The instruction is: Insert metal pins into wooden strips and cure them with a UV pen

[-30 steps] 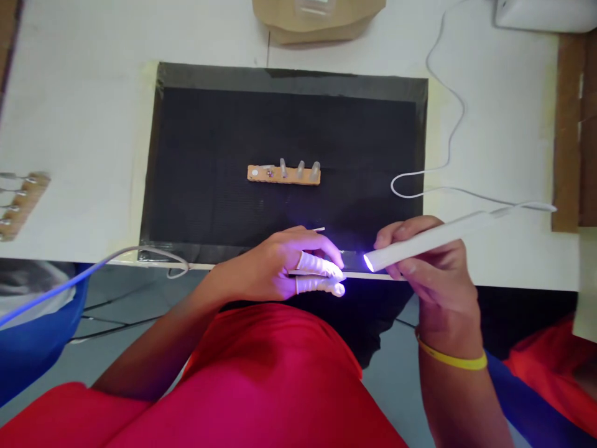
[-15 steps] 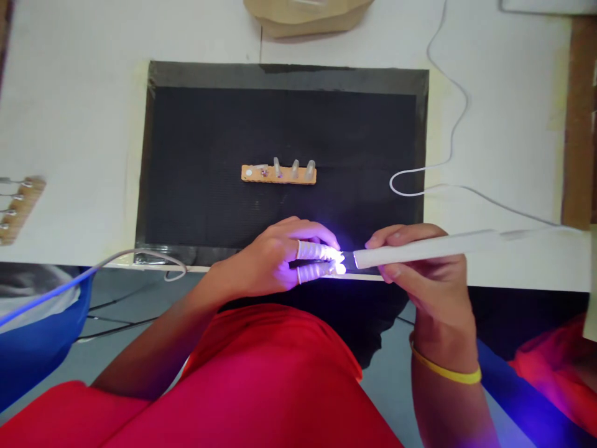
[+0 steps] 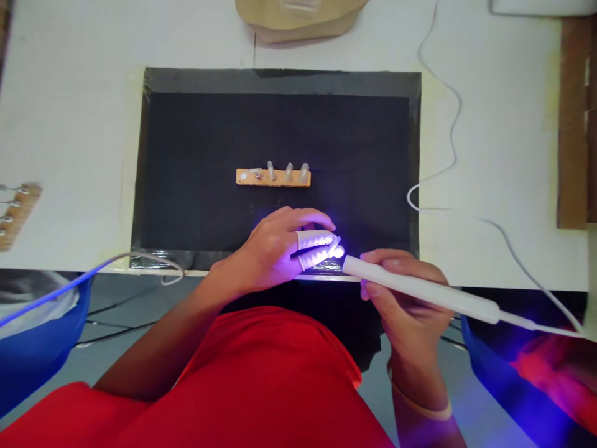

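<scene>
My left hand is over the mat's front edge, with ribbed white finger cots on the thumb and a finger. Their tips pinch together on something small, washed out by violet glare. My right hand grips a white pen-shaped UV lamp with a cord at its rear. The lamp's front end points at the left fingertips, a small gap away, and lights them violet. Beyond the hands, a tan strip lies on the black mat, bearing several translucent pieces that look like nail tips, some upright and one lying flat.
A brown paper bag stands at the table's far side. At the left edge is another tan strip with metal pins. The lamp's white cord snakes across the right side. A blue-grey cable crosses the front left edge.
My right hand has drawn the lamp slightly back and down, tilting its rear end toward me. The glare at the left fingertips is smaller. The left hand keeps its pinch.
</scene>
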The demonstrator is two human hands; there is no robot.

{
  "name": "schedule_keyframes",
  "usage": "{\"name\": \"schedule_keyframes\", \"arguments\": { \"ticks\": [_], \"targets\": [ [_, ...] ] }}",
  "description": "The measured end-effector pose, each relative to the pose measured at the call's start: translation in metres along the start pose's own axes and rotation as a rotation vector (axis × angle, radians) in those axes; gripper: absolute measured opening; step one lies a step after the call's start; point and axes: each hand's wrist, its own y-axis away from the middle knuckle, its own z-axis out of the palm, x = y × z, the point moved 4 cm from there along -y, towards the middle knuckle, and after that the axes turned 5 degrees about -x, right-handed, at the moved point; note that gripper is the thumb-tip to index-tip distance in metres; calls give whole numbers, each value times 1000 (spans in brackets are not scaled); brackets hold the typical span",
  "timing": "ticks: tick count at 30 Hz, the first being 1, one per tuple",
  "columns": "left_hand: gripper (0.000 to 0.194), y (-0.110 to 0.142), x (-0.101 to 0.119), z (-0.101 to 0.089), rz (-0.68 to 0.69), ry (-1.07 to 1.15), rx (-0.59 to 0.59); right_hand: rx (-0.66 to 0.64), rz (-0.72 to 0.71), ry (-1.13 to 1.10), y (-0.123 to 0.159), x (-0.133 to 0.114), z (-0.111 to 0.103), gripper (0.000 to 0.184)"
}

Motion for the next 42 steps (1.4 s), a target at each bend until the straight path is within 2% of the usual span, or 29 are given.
{"name": "schedule_keyframes", "arguments": {
  "ticks": [6,14,17,22,25,29,35,42],
  "targets": [
    [10,-1,1,0,8,41,-8,5,-6,38,4,0,1,43],
    [13,-1,4,2,-8,91,-14,88,-54,132,-22,5,-10,38],
    [13,1,2,2,-7,74,-17,46,-65,124,-20,4,-10,44],
    [11,2,-1,1,-4,50,-22,-35,-27,110,-3,-2,-4,46],
    [10,1,0,2,-21,62,-21,-51,-18,135,4,-5,-1,47],
    [12,1,3,5,-9,50,-32,-43,-44,142,0,-5,-4,47],
    [18,2,0,5,-1,-68,-37,29,-103,176,-18,-4,-15,44],
    [19,-7,1,2,110,-355,-16,-139,-145,312,-24,-20,-15,47]
  ]
}}
